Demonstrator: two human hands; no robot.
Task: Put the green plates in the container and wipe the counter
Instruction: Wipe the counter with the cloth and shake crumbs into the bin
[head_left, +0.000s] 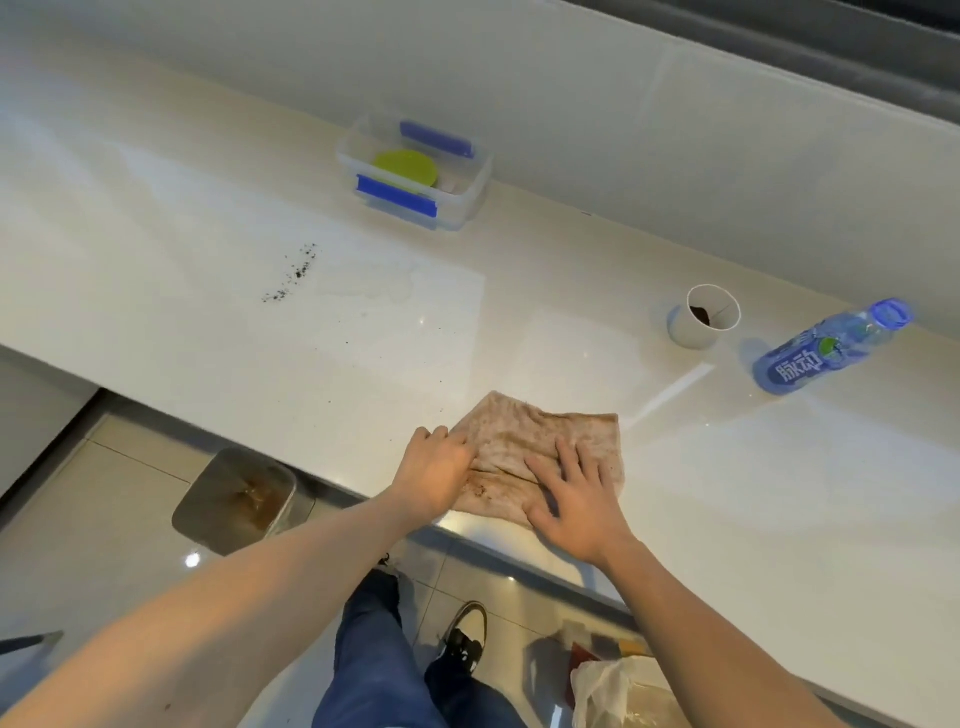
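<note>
I see my right hand (576, 499) spread flat on the stained cloth (540, 452) at the counter (208, 291) edge, my left hand (435, 470) pinching its corner, fingertips hidden, green plates (406, 167) already in the container (415, 174).

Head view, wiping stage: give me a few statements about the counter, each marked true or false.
1. A green plate lies inside the clear container. True.
2. Both hands rest on the cloth. True: the left hand is at its left edge and the right hand lies flat on it.
3. The cloth is clean white. False: it is brownish and stained.
4. The dark crumbs are already wiped away. False: they remain on the counter, left of the cloth.
5. The paper cup stands upright. False: it lies on its side, near the blue bottle.
</note>
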